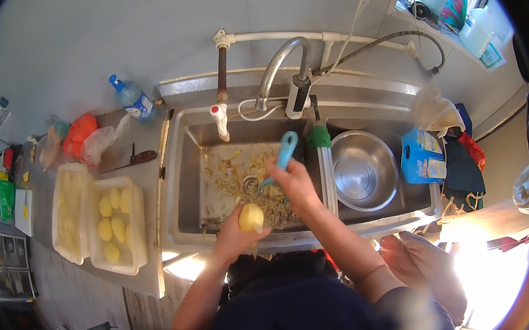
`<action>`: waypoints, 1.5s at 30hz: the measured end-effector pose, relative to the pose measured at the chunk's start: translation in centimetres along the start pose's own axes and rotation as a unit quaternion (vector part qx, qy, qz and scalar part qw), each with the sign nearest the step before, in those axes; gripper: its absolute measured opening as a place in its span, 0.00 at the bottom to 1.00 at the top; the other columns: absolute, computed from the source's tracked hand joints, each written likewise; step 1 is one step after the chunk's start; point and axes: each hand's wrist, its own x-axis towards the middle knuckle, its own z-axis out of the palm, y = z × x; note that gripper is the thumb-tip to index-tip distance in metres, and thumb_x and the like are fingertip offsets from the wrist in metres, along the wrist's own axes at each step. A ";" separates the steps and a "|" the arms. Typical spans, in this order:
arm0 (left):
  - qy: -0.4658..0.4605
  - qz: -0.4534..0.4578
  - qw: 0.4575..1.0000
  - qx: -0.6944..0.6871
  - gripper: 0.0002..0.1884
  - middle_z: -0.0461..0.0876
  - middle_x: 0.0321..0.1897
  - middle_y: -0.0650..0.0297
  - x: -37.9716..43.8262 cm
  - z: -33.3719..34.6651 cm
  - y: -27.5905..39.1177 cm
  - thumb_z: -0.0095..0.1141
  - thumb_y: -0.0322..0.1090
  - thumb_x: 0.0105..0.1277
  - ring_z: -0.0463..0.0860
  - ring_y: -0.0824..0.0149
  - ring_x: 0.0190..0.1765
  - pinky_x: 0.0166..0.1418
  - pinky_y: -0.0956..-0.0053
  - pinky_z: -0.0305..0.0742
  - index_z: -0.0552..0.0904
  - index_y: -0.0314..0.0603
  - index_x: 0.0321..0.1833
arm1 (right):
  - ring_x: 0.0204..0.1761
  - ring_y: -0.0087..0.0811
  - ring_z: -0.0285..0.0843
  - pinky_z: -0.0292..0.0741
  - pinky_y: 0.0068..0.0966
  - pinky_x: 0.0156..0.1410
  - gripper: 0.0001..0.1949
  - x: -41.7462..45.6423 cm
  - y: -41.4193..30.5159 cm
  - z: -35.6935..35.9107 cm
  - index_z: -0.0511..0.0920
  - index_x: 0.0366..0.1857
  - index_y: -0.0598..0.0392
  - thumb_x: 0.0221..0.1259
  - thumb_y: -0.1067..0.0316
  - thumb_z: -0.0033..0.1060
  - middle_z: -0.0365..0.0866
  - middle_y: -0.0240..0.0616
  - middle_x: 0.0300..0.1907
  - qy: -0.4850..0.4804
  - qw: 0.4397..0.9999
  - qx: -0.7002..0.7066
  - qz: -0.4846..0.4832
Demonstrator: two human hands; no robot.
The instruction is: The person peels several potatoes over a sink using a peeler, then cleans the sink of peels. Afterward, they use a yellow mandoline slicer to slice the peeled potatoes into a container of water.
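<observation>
My left hand (234, 237) holds a largely peeled potato (250, 217) above the front of the left sink basin (188, 186). To its right, my right hand (297, 185) is closed on a light-blue-handled peeler (285, 151); the peeler's head is partly hidden, and I cannot tell whether it touches anything. Wet potato peelings (275, 202) cover much of the basin floor around the drain (250, 182). On the counter at the left, a white plastic tub (140, 223) holds several peeled potatoes (105, 230). Beside it, another whitish tub (57, 221) has pale contents that are hard to make out.
A steel bowl (364, 170) sits in the right basin, beside a blue package (422, 158). The curved faucet (279, 60) and a red-marked tap (219, 117) overhang the left basin. A knife (143, 157), plastic bags (81, 136) and a blue-pump bottle (135, 100) lie or stand on the left counter.
</observation>
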 end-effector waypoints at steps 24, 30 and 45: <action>0.159 0.229 0.911 0.303 0.62 0.77 0.54 0.48 -1.0 1.1 2.6 0.79 0.38 0.42 0.78 0.46 0.54 0.59 0.59 0.73 0.47 0.28 0.76 | 0.31 0.21 0.74 0.73 0.22 0.39 0.10 -0.9 -1.8 1.8 0.83 0.39 0.57 0.62 0.62 0.64 0.80 0.29 0.27 -0.103 0.986 -0.125 -0.025; 0.156 0.280 0.907 0.274 0.60 0.77 0.55 0.49 -1.1 0.2 1.8 0.77 0.44 0.48 0.80 0.52 0.55 0.58 0.61 0.76 0.46 0.34 0.76 | 0.34 0.20 0.73 0.70 0.21 0.42 0.07 3.1 0.6 -2.4 0.80 0.36 0.59 0.62 0.67 0.62 0.77 0.27 0.29 0.098 0.990 -0.101 -0.029; -0.161 0.078 0.863 -0.472 0.42 0.76 0.56 0.59 -0.4 0.8 0.9 0.74 0.55 0.51 0.79 0.53 0.57 0.52 0.56 0.81 0.69 0.44 0.65 | 0.33 0.17 0.71 0.70 0.21 0.38 0.11 2.1 -0.3 1.0 0.79 0.43 0.59 0.64 0.63 0.61 0.78 0.28 0.32 0.085 0.995 -0.023 -0.045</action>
